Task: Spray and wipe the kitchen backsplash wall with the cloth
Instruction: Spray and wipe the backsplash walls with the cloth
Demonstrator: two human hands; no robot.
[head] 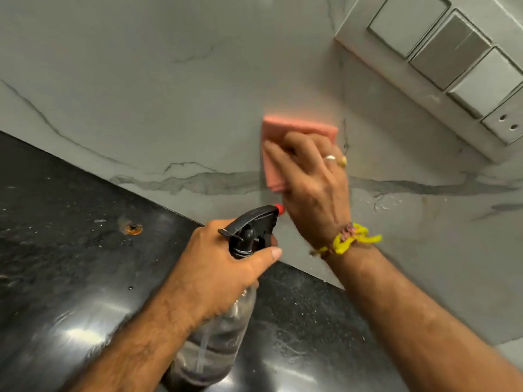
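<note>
Bottle [218, 335], clear, sits gripped at its neck by the left hand [223, 267] over the black counter [70, 250]. Beyond, at one o'clock, the right hand [314, 176] presses its fingers on the pink cloth [283, 137] against the marble backsplash [169, 94], hiding most of it, apparently folded; switch plate [452, 66] at two o'clock, cropped.

No legible text, labels, brands or numbers anywhere in view
</note>
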